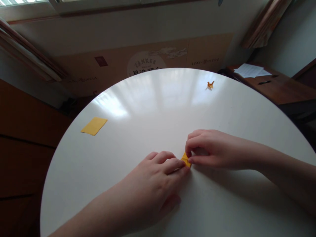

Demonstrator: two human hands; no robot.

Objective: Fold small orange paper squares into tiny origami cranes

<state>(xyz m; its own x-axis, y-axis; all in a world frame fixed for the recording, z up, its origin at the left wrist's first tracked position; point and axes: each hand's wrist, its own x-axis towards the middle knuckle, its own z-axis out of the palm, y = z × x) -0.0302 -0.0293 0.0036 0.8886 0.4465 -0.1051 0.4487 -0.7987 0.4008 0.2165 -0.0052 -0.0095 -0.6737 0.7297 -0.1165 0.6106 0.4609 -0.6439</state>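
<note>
A small folded piece of yellow origami paper (186,160) lies at the middle of the white round table (153,131), partly covered by fingers. From the left, my left hand (163,174) presses its fingertips on the paper's near edge. My right hand (204,149) pinches the paper's right side between thumb and forefinger, the other fingers curled. Much of the paper is hidden under both hands, so its full shape does not show.
A stack of yellow square paper (94,126) rests at the table's left. Near the far edge stands a folded orange-yellow paper crane (210,85). Beyond the table at right, a brown desk (291,87) bears white sheets (250,70) and a black pen (264,82).
</note>
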